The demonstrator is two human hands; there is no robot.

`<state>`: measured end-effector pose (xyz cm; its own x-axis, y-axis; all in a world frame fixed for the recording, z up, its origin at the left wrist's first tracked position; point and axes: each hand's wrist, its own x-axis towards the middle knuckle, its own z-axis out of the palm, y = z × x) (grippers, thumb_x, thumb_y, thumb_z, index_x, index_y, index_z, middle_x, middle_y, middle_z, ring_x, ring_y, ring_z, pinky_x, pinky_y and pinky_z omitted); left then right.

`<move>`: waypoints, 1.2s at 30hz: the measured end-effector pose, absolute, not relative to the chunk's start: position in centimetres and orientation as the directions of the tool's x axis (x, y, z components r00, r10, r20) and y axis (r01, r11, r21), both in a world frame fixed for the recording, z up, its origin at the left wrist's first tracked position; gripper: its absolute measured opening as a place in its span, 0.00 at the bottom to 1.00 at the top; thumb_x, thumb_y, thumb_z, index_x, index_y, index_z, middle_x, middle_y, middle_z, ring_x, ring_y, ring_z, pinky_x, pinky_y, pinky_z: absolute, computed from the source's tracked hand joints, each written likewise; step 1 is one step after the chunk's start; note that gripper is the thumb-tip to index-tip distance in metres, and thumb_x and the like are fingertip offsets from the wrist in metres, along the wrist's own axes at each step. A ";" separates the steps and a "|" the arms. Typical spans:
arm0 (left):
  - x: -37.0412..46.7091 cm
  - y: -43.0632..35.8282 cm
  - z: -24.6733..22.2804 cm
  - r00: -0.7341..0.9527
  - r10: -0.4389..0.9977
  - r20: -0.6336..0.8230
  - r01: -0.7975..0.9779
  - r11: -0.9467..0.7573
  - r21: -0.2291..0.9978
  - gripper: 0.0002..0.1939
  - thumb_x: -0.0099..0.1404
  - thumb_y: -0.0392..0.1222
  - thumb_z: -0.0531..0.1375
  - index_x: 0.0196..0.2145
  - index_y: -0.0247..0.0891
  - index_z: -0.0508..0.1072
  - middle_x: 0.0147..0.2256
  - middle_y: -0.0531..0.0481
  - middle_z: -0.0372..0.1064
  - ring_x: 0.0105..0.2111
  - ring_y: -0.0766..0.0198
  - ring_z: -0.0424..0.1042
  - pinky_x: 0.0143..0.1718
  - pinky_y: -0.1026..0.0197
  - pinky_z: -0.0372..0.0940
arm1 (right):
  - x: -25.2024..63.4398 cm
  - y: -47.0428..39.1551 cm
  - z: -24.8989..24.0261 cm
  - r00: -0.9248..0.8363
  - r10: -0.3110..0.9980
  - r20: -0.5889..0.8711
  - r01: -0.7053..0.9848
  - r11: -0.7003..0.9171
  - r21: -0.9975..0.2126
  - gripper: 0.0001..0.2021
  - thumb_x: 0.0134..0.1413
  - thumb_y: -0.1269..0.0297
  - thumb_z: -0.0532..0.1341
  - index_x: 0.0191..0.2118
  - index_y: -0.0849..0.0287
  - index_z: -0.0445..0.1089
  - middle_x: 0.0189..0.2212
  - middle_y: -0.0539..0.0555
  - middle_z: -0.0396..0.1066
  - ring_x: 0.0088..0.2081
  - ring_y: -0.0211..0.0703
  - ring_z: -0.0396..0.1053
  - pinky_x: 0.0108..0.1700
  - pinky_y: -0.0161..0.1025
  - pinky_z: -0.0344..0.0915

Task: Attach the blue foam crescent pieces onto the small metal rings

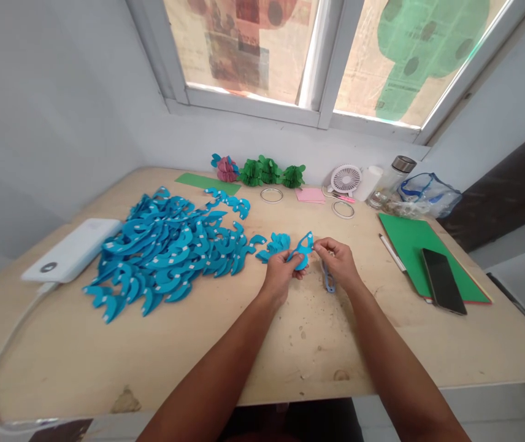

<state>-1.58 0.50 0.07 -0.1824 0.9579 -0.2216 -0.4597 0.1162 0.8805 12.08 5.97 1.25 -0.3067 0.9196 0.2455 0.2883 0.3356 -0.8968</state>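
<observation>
Between my hands is a blue paper cutout (306, 243) with curved edges and an opening in it. My left hand (283, 270) pinches its lower part between thumb and fingers. At its right edge, the fingertips of my right hand (336, 258) are pressed together; whether they grip the paper or some small bit is hidden. Under my right hand lies a pair of scissors or similar tool with blue-grey handles (329, 281), partly covered. Just behind my left hand sits a small bunch of folded blue paper pieces (275, 244). A large heap of blue curved paper pieces with white squares (165, 245) spreads to the left.
A white power bank (72, 248) with a cable lies far left. Green paper ornaments (269, 170), a pink one (226, 169), tape rolls (343, 210), a small fan (345, 179) and a glass bottle (391, 178) line the back. Right are green sheets (410, 245) and a phone (443, 279).
</observation>
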 end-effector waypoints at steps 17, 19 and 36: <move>-1.7 0.6 0.1 -0.218 0.948 -0.233 -0.433 0.120 0.893 0.09 0.47 0.42 0.63 0.19 0.33 0.69 0.16 0.52 0.64 0.16 0.69 0.64 0.16 0.67 0.58 | 11.9 5.9 1.2 -0.440 0.798 0.412 0.584 0.603 -0.544 0.13 0.53 0.53 0.58 0.24 0.56 0.66 0.27 0.54 0.69 0.35 0.46 0.64 0.41 0.43 0.56; -1.7 0.6 0.1 -0.219 0.946 -0.238 -0.439 0.122 0.890 0.09 0.47 0.42 0.63 0.19 0.33 0.69 0.16 0.52 0.64 0.16 0.69 0.64 0.16 0.66 0.58 | 11.9 5.8 1.2 -0.453 0.784 0.425 0.617 0.620 -0.486 0.14 0.54 0.53 0.57 0.24 0.56 0.65 0.27 0.53 0.69 0.34 0.45 0.64 0.42 0.43 0.55; -1.8 0.6 -0.1 -0.197 0.953 -0.228 -0.466 0.113 0.878 0.10 0.48 0.43 0.63 0.19 0.33 0.70 0.17 0.50 0.66 0.16 0.69 0.65 0.17 0.67 0.58 | 11.9 5.8 1.0 -0.504 0.674 0.541 0.654 0.707 -0.271 0.15 0.57 0.54 0.56 0.23 0.57 0.64 0.24 0.51 0.67 0.32 0.42 0.62 0.40 0.41 0.51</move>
